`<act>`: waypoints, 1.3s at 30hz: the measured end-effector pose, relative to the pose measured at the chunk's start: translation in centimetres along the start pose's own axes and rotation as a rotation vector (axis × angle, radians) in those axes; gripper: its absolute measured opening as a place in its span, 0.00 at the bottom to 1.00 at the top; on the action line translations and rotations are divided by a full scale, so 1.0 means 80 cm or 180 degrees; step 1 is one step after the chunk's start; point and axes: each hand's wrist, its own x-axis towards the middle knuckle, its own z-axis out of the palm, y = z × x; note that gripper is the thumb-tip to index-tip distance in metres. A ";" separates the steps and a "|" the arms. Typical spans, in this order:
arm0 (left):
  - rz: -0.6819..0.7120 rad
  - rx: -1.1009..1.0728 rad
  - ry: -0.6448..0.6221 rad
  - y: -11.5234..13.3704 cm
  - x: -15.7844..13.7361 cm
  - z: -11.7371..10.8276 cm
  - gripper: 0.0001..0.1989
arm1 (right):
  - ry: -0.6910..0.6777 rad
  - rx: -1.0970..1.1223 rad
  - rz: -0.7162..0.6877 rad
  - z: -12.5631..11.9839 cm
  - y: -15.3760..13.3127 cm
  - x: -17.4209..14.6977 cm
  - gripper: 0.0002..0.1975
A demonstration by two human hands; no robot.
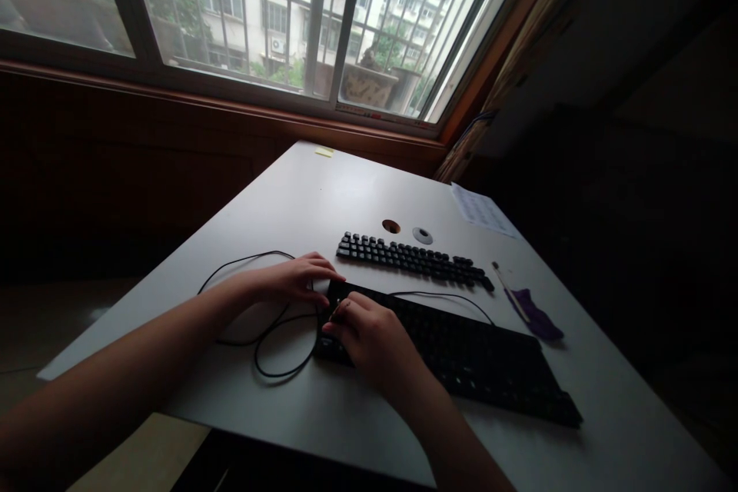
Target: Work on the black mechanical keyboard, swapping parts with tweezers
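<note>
White tabletop (311,207) borders keyboard (487,357) beneath the right hand (372,330).

1. The bare left arm (155,342) enters at 8 o'clock and stretches toward 2.
2. The left hand (300,278) lies palm down, its fingers loosely parted, pointing toward 3.
3. The bare right arm (441,419) enters at 5, angled toward 11.
4. The right hand (372,330) is curled, thumb and forefinger pinching toward 9.

Yellow note (324,152), paper sheet (483,209) on desk (259,223); barred window (277,23) beyond.
</note>
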 end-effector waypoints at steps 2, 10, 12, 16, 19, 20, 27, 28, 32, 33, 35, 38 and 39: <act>0.0012 -0.0003 0.0022 0.001 0.000 0.000 0.25 | -0.0023 0.0009 -0.0120 0.005 0.006 -0.002 0.05; -0.0007 0.0004 0.0012 -0.001 0.000 0.000 0.26 | 0.0309 0.0408 -0.0297 0.020 0.027 -0.014 0.03; -0.0031 0.0012 -0.0018 -0.002 0.000 0.000 0.26 | 0.0507 0.0638 -0.0229 0.022 0.031 -0.014 0.03; -0.0043 0.0006 -0.0023 -0.002 0.001 0.000 0.26 | 0.0780 0.1055 0.0108 0.022 0.039 -0.016 0.04; -0.0051 -0.0042 -0.0007 -0.001 0.001 0.000 0.26 | 0.0874 0.1298 0.0368 0.021 0.041 -0.016 0.06; -0.0057 -0.0060 -0.0001 0.000 0.001 0.000 0.26 | 0.0917 0.1323 0.0426 0.022 0.041 -0.017 0.07; -0.0039 -0.0077 0.0034 -0.001 -0.001 0.001 0.27 | 0.1181 0.0899 0.0653 0.034 0.038 -0.020 0.11; -0.0037 -0.0068 0.0034 -0.001 -0.001 0.001 0.26 | 0.1207 0.0896 0.0713 0.034 0.037 -0.021 0.14; -0.0071 -0.0027 0.0018 -0.002 -0.001 0.001 0.26 | 0.1137 0.0939 0.0823 0.027 0.029 -0.023 0.12; -0.0081 -0.0021 0.0010 -0.002 -0.001 0.001 0.26 | 0.1057 0.0937 0.0807 0.024 0.026 -0.023 0.09; -0.0096 -0.0012 -0.0007 -0.001 0.000 0.000 0.26 | 0.0910 0.0937 0.0805 0.018 0.022 -0.024 0.08; -0.0102 -0.0007 -0.0031 0.000 0.000 -0.001 0.26 | 0.0907 0.1070 0.0976 0.013 0.018 -0.025 0.13; -0.0114 -0.0004 -0.0030 0.001 0.000 -0.001 0.26 | 0.0920 0.1152 0.1051 0.012 0.017 -0.025 0.15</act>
